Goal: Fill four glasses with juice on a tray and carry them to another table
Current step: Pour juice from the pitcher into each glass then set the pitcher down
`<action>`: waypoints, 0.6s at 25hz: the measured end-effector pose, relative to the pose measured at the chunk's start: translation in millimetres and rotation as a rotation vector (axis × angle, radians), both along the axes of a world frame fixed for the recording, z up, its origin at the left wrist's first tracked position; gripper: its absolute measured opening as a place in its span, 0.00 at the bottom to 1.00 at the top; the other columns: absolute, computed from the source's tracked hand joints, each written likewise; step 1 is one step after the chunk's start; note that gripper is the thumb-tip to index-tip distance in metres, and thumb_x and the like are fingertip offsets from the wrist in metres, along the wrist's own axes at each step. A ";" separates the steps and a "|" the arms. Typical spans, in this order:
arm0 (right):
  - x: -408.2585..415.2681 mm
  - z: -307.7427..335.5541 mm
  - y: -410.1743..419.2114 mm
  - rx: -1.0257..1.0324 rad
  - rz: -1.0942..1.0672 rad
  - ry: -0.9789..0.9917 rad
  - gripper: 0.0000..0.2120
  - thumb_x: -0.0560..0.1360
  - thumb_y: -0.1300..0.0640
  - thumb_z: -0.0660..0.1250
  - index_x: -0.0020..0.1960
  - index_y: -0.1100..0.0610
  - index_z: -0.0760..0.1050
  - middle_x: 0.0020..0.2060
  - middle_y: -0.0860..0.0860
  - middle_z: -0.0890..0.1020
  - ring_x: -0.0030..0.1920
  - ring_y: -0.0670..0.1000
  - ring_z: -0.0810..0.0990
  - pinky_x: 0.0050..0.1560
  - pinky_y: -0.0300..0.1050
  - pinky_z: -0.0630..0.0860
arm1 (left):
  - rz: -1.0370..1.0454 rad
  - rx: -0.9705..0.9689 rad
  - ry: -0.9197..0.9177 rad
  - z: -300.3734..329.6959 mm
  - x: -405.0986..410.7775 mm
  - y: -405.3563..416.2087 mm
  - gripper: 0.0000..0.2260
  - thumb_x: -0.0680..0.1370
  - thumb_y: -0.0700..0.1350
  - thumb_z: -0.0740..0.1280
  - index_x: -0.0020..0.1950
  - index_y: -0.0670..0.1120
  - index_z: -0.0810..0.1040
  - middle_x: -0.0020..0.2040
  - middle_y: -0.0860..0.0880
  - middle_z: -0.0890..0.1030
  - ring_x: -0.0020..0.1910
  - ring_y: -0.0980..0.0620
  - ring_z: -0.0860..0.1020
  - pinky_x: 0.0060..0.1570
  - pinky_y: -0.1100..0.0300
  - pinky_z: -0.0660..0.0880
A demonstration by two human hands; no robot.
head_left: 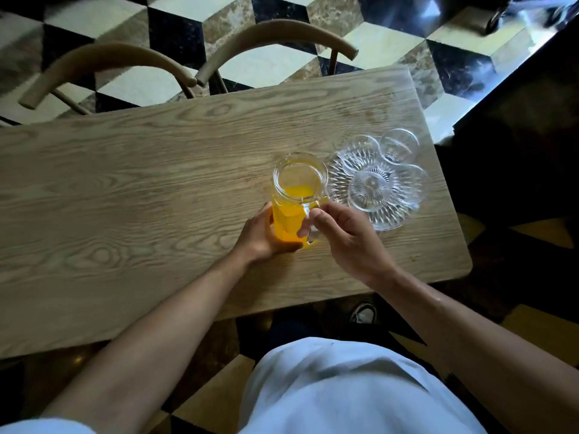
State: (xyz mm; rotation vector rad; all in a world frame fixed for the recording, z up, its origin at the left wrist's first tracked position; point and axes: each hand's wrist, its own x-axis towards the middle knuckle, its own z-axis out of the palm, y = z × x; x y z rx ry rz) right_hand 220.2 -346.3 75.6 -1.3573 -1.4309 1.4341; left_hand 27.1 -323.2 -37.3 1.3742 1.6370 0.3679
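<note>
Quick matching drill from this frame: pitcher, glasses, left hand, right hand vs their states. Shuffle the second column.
Things:
1. clear glass pitcher of orange juice
2. four clear cut-glass glasses
3. left hand
4. right hand

States:
A. empty, on the round cut-glass tray
B. at the pitcher's handle
C. upright on the wooden table, partly full
D. wrapped around the pitcher's lower body

Pairs: 1-C, 2-A, 3-D, 4-B

The surface (125, 170) is pale wood with strong open grain and a matt finish. The jug (297, 195) is clear smooth glass, as are the glasses (369, 186); the tray (385, 217) is cut glass with ribbed, glinting facets. The chairs (103, 62) are matt bentwood. The floor (282, 14) is glossy stone tile.
</note>
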 end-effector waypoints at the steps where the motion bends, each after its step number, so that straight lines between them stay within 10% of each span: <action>1: 9.5 3.7 -6.6 0.004 0.009 0.013 0.16 0.81 0.53 0.63 0.43 0.64 0.81 0.38 0.53 0.86 0.39 0.55 0.81 0.48 0.61 0.77 | 0.005 0.001 -0.008 3.6 11.0 -9.4 0.37 0.59 0.53 0.87 0.65 0.49 0.80 0.57 0.49 0.87 0.57 0.48 0.86 0.57 0.48 0.83; 6: 68.4 17.6 -36.4 0.048 0.026 0.036 0.15 0.80 0.51 0.63 0.41 0.58 0.80 0.35 0.51 0.84 0.36 0.46 0.78 0.44 0.57 0.77 | 0.049 0.021 0.000 20.8 84.7 -52.1 0.22 0.55 0.63 0.79 0.48 0.67 0.80 0.43 0.59 0.87 0.43 0.62 0.84 0.43 0.60 0.80; 12: 138.3 16.2 -58.3 0.037 -0.004 0.112 0.14 0.82 0.50 0.60 0.45 0.56 0.79 0.36 0.55 0.83 0.36 0.44 0.78 0.39 0.51 0.75 | 0.088 0.040 -0.130 19.8 161.9 -84.9 0.25 0.55 0.60 0.82 0.49 0.72 0.80 0.44 0.70 0.85 0.42 0.72 0.83 0.38 0.74 0.75; 15: 162.9 15.2 -64.3 0.016 -0.042 0.181 0.13 0.82 0.53 0.58 0.44 0.57 0.77 0.35 0.52 0.80 0.35 0.43 0.77 0.42 0.42 0.72 | 0.113 0.019 -0.134 13.7 191.3 -88.8 0.28 0.55 0.60 0.83 0.52 0.69 0.80 0.47 0.64 0.87 0.47 0.65 0.85 0.46 0.62 0.82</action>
